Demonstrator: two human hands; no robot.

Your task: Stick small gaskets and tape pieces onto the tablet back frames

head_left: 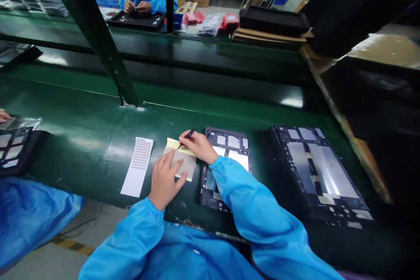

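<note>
My right hand [200, 146] pinches black tweezers [189, 134], their fine tip pointing down at the upper part of a sticker sheet [186, 167]. That sheet is greyish with pale yellow edges and lies flat on the green bench. Spread over its left side, my left hand [166, 179] presses it with outstretched fingers. To the left lies a white strip [134, 180] printed with rows of small dark labels. Right of the sheet, a tablet housing [233, 142] with silvery panels lies partly beneath my right forearm.
Another tablet housing [323, 166] rests farther right on a dark block. At the left edge are a similar housing [13, 148] and a co-worker's hand [4, 116]. A green post [98, 48] rises from the bench. Across it, a person in blue works over a black tray [138, 21].
</note>
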